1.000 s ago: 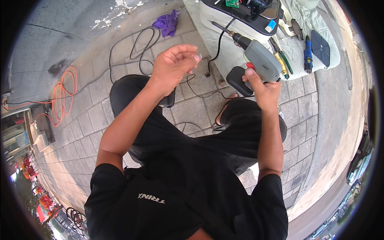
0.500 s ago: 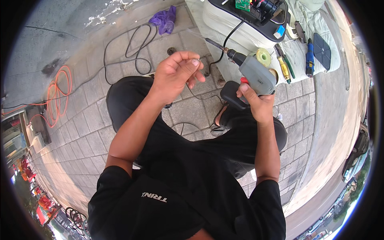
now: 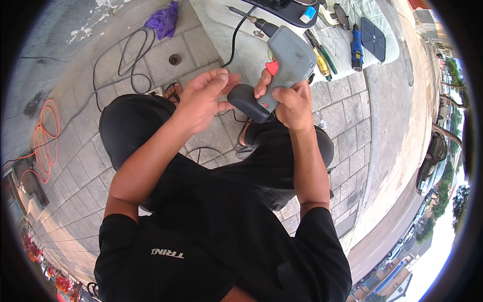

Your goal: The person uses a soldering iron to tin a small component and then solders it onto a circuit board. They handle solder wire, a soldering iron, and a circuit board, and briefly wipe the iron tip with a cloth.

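My right hand (image 3: pixel 294 105) is wrapped round the handle of a grey power drill (image 3: pixel 293 50) with a red trigger, a black base (image 3: pixel 241 100) and a long dark bit aimed up-left. My left hand (image 3: pixel 201 105), just left of that base, has thumb and index finger pinched on something tiny at the tips that I cannot make out. Beyond the drill, a pale padded sheet (image 3: pixel 216 35) bears yellow-handled (image 3: pixel 319 58) and green-handled (image 3: pixel 330 63) hand tools, a blue cylindrical tool (image 3: pixel 356 48) and a black-topped case (image 3: pixel 289 11), partly out of frame.
Grey paving (image 3: pixel 342 116) surrounds my knees. Black cables (image 3: pixel 133 70) loop at upper left, near a purple cloth (image 3: pixel 163 20) and a small round dark object (image 3: pixel 174 59). An orange line (image 3: pixel 43 141) lies coiled at far left. A dark square plate (image 3: pixel 373 39) is on the sheet.
The view has shifted, moving the scene leftward in the picture. The drill has moved up toward the case, more of my right fingers show round its handle, and my left hand has drawn closer to it.
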A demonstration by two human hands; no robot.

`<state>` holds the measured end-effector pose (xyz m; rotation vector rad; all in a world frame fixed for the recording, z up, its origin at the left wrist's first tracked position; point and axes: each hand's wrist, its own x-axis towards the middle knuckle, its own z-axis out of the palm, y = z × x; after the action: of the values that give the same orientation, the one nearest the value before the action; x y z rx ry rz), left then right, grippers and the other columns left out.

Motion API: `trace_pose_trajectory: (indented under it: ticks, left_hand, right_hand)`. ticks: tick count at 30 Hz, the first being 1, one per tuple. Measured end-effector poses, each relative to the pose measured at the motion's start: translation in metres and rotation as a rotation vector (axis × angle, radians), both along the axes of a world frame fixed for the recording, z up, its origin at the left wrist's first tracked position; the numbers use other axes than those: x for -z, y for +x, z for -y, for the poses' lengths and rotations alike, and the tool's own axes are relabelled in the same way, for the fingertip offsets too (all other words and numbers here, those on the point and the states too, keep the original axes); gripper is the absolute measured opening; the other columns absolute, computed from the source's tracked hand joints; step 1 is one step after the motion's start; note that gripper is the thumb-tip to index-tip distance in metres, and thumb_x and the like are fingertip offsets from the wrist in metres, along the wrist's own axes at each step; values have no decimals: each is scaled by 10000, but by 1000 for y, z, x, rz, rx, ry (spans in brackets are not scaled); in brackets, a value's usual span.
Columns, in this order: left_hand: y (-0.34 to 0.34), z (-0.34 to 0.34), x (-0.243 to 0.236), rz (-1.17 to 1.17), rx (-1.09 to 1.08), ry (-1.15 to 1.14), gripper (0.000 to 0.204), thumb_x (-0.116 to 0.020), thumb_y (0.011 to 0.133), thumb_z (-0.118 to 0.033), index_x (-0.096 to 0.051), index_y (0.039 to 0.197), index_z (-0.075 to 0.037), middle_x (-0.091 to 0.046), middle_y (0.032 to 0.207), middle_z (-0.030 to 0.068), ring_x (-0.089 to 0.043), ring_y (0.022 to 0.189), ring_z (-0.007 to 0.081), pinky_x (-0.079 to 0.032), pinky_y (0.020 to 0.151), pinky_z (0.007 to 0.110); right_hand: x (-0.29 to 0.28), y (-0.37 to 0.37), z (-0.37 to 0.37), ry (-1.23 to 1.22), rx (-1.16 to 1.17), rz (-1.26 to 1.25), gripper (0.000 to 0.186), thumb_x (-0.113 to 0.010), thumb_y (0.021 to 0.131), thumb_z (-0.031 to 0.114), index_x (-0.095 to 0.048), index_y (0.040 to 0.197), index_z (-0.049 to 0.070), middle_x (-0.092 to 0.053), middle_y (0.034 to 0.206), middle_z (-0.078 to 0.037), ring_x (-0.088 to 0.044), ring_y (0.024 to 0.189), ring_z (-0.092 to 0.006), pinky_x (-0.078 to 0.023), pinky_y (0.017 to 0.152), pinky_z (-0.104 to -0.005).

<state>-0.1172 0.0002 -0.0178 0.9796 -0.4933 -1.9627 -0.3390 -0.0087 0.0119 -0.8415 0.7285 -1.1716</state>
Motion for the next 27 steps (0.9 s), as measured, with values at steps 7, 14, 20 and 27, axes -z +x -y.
trace_pose_trajectory:
  ticks: [7,14,20,27]
  left_hand:
    - [-27,1,3,123,-207,-211,179,-528,1114,-159,-584,1224,-29,-708,1148,90,-640,994,132,-539,890,313]
    - [-8,8,-3,340,-226,-269,173,-508,1118,-124,-560,1233,-5,-708,1097,101,-656,1018,138,-528,933,297]
    - [-4,12,-1,404,-247,-335,181,-513,1115,-115,-559,1245,2,-714,1065,99,-665,986,144,-539,911,299]
    - [-2,8,-8,403,-245,-287,171,-529,1113,-129,-588,1217,-7,-716,1050,84,-666,974,138,-551,881,297]
  right_hand:
    - [0,8,7,-92,-63,-173,540,-601,830,-48,-499,1360,-19,-668,1098,-131,-660,1012,-223,-541,898,-373]
    - [-7,12,-5,-98,-135,-529,531,-711,858,-60,-477,1334,-32,-670,1192,-129,-664,1106,-206,-531,990,-379]
    - [-2,24,-5,-200,-50,-648,601,-691,866,-122,-416,1391,-23,-649,1251,-134,-669,1102,-188,-546,953,-343]
    - [-2,27,-6,-148,-47,-584,576,-717,881,-94,-440,1379,-12,-652,1218,-121,-670,1096,-189,-540,971,-353]
